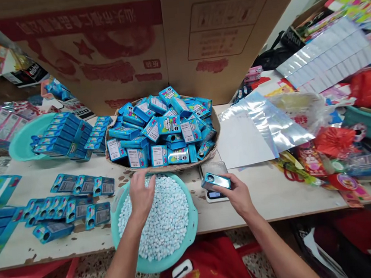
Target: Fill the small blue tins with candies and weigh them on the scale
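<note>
My right hand [239, 195] grips a small blue candy box [215, 181], its side with a dark round hole facing up. The box is over a small digital scale [214, 169] whose display shows below it; whether they touch I cannot tell. My left hand [141, 194] is over the far left part of a turquoise basin [192, 216] full of pale blue and white candies [163, 219]. Its thumb and fingers are apart, and I see nothing in them. Just beyond the fingertips stands a cardboard tray [165, 169] heaped with blue candy boxes [169, 125].
Flat blue boxes [76, 207] lie in rows on the left, near stacked boxes [62, 137] and another turquoise basin [20, 140]. A large carton [151, 42] stands at the back. White and silvery sheets [241, 143] and colourful packages [339, 151] cover the right.
</note>
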Demonstrator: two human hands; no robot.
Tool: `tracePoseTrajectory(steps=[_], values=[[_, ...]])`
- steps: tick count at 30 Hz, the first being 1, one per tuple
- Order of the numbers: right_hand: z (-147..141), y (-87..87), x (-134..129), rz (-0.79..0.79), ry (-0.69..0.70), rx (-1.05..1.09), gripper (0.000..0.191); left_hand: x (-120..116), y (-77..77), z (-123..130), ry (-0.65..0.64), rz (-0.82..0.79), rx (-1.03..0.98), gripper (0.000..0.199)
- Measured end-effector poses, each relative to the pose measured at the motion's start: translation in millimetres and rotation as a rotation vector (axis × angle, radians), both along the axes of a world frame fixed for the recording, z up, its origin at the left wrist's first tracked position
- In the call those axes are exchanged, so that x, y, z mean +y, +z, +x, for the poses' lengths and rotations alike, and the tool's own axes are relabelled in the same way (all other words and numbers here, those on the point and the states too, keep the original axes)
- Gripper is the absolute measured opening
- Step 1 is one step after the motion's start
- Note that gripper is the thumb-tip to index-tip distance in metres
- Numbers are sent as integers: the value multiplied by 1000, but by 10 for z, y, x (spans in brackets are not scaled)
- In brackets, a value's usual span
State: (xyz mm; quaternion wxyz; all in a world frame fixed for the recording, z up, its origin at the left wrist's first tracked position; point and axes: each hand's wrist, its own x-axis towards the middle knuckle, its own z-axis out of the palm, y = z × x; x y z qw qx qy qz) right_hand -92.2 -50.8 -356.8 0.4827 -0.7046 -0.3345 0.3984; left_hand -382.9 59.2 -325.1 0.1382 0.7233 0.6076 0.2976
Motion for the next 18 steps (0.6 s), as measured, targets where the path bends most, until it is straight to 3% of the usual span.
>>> tracePoseTrajectory(steps=[3,6,8,10,12,14,18], values=[[253,-313,49,47,-78,-99,50,616,219,537,-123,182,148,45],[356,-530,105,91,-93,-124,50,1279,359,948,-280,166,395,68],[378,-565,108,112,-58,-154,49,1597,384,1063,-367,114,504,77],[377,-494,73,147,-46,-261,54,1738,406,1050,-399,83,522,80],[341,-338,10,199,-84,-417,61,1678,454,933,-358,64,410,81],[248,-138,-53,268,-137,-534,61,1425,511,757,-338,0,152,85],[-139,225,-55,393,-45,-429,49,530,496,431,-431,-333,-540,95]])
